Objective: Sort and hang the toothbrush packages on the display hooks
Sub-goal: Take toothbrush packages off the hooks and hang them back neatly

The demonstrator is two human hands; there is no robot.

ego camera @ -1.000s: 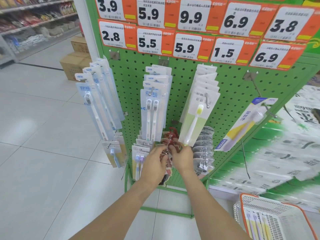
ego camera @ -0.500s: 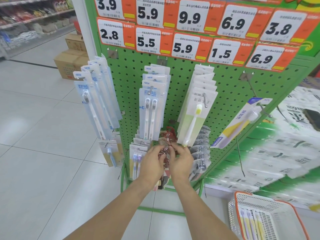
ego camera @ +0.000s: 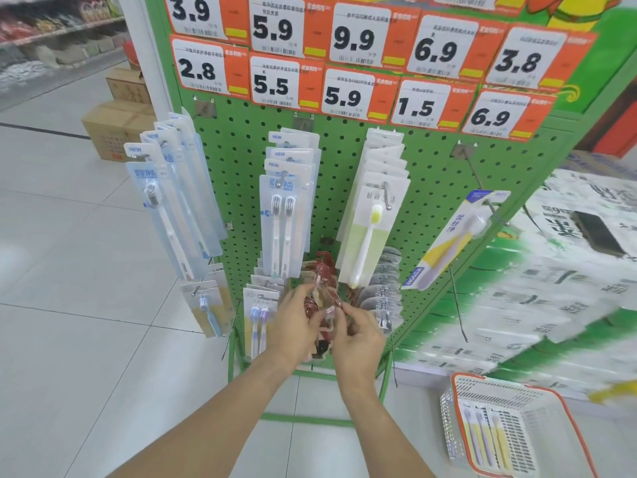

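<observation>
A green pegboard [ego camera: 431,174] carries toothbrush packages on hooks: blue-white ones [ego camera: 169,201] at left, twin-brush ones [ego camera: 284,215] in the middle, a yellow-brush stack [ego camera: 370,229] beside them and a lone tilted yellow-blue pack [ego camera: 451,236] at right. Low in the middle hangs a bunch of red-brown packages [ego camera: 325,270]. My left hand [ego camera: 293,326] and my right hand [ego camera: 358,336] both pinch the front red-brown package [ego camera: 324,315] at its hook; its lower part is hidden behind my fingers.
A white basket with an orange rim [ego camera: 565,405] stands on the floor at lower right, holding several yellow-purple toothbrush packs [ego camera: 482,439]. Stacked tissue packs [ego camera: 551,288] fill the right. Cardboard boxes [ego camera: 117,129] sit on the floor at left. A bare hook [ego camera: 482,188] sticks out upper right.
The view has shifted closer. My hands stay together at the red-brown packages, and the right hand has slid slightly lower along the front one.
</observation>
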